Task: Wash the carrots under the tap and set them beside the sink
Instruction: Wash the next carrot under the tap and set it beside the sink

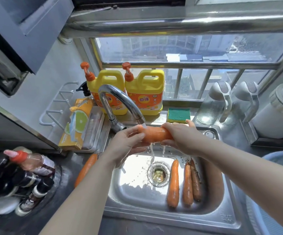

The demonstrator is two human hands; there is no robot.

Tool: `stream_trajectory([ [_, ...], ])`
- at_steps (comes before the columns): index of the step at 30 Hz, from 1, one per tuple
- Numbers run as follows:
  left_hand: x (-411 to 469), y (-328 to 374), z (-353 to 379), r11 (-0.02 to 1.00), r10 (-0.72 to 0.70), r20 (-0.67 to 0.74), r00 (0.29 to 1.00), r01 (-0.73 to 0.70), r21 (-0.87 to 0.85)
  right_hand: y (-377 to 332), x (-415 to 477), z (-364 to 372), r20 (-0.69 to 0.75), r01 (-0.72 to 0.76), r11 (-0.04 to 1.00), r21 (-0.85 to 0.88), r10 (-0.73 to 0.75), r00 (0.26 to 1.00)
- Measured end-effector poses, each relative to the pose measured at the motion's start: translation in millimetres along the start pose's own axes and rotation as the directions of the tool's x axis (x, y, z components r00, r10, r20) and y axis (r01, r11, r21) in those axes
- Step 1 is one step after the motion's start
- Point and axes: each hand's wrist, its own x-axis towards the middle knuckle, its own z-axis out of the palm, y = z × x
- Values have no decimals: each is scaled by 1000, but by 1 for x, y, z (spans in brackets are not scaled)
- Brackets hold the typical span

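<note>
Gripped at both ends, a thick carrot (156, 136): blunt, smooth-skinned, glossy with water, lying level and crosswise right under the mouth of the tap (118, 100). At its left end the left hand (128, 146), palm turned up, fingers curled beneath and thumb pressed over the top. At its right end the right hand (179, 136), reaching over from above, fingers wrapped round the carrot, thumb sticking out toward the sponge (178, 114). Both forearms bare, stretched in from the near edge, the right one crossing above the basin.

From the underside of the carrot, thin ragged strings of water dropping into the sink (229, 216): pressed steel, bright, round-cornered, speckled with drops. In its floor a round drain (158, 173) with a metal strainer. Just right of that, three more lying lengthwise side by side: the carrot nearest the drain (173, 184), wet and clean orange; the middle carrot (187, 184), duller; the outer carrot (195, 182), brown with soil, hairy with rootlets, touching its neighbour. Left of the sink, on the dark countertop (69, 160), a slim carrot (86, 168), long and tapered, partly hidden behind the left forearm.

Tap of curved polished chrome. Behind it two yellow plastic jugs (145, 92) with orange pump tops; beside them the sponge, green scouring face over yellow foam. Farther left a cardboard box (78, 122) printed with a lime slice, leaning in a steel tray.
</note>
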Motion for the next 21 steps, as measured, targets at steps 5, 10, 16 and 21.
stream_trajectory([
  [5,1,-2,1,999,-26,-12,1000,25,-48,-1,-1,-3,6,-11,1000,-13,11,1000],
  [10,1,-2,5,998,-25,-42,999,22,-66,-5,-1,-3,-1,-24,1000,-4,24,1000],
  [16,3,-3,0,994,-41,-24,999,38,-101,-5,0,-3,0,-25,1000,10,25,1000],
  [21,4,-5,4,995,-38,-56,998,32,-97,-7,2,0,-13,-23,1000,6,23,1000],
])
